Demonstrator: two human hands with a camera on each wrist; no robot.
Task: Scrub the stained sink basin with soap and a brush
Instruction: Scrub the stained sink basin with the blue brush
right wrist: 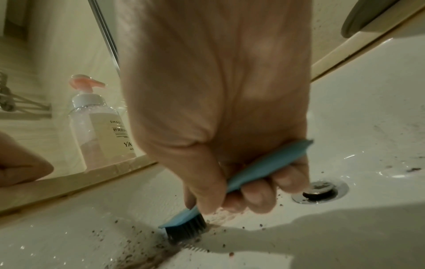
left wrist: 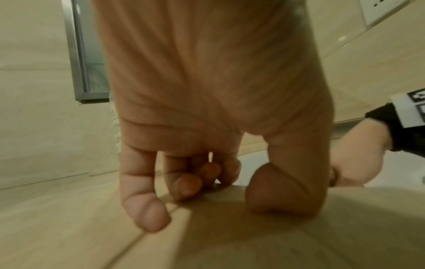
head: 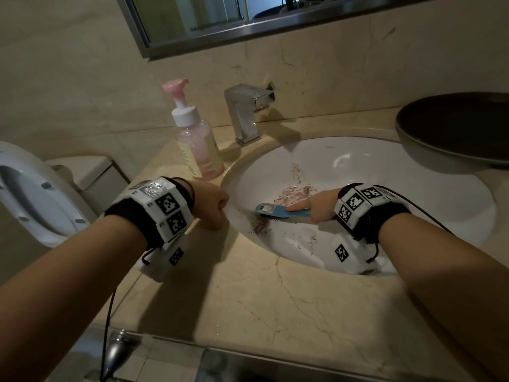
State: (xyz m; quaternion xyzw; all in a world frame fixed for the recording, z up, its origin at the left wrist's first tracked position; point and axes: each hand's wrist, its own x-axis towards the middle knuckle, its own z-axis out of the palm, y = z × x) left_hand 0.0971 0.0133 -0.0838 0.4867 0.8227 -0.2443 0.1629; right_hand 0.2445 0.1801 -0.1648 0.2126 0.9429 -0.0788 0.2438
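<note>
The white sink basin (head: 385, 188) (right wrist: 368, 127) carries reddish-brown stains (head: 294, 193) and dark specks on its left slope. My right hand (head: 319, 208) (right wrist: 241, 191) grips the handle of a blue brush (head: 278, 212) (right wrist: 264, 169), index finger laid along its back. Its dark bristles (right wrist: 186, 229) press on a stained patch (head: 260, 226) low on the basin's left wall. My left hand (head: 212, 208) (left wrist: 202, 183) rests on the beige counter (head: 261, 299) at the basin's left rim, fingers curled under and holding nothing. A pink-pump soap bottle (head: 199, 144) (right wrist: 101, 131) stands behind it.
A chrome faucet (head: 248, 114) stands behind the basin, and the drain (right wrist: 319, 191) lies right of the brush. A dark bowl (head: 454, 128) overhangs the basin's right rim. A toilet (head: 30, 194) is at the left and a mirror (head: 248, 17) hangs above.
</note>
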